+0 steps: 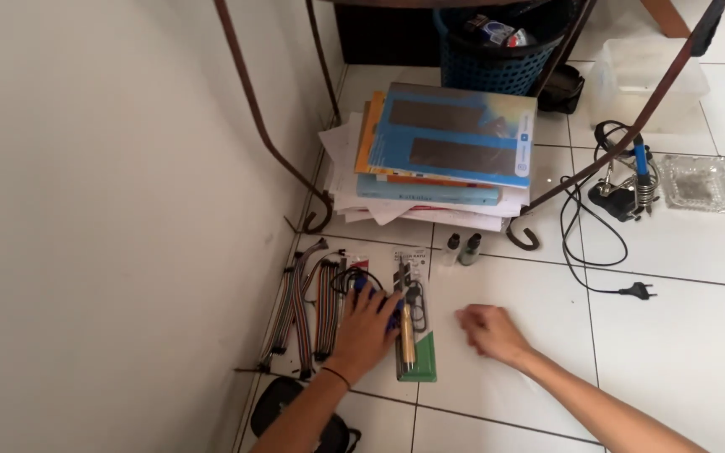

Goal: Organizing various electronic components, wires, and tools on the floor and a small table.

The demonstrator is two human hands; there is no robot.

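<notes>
The left hand (366, 329) lies flat, fingers spread, pressing a small blue cabled gadget (368, 289) on the white tiled floor (673, 335) near the wall; the palm hides most of it. The right hand (488, 331), blurred, hovers loosely curled, holding nothing. Between them lies a carded tool pack (414, 323). Ribbon jumper wires (304, 306) lie beside the left hand, stacked books (446, 147) beyond.

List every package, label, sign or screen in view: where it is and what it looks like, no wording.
Tool blister pack: on the floor tiles beside the left hand, long card, clear front, green foot.
Two small bottles: upright before the book stack, dark caps; labels too small to tell.
Top book: on the stack, blue cover, two dark bars.
No signs or screens.
</notes>
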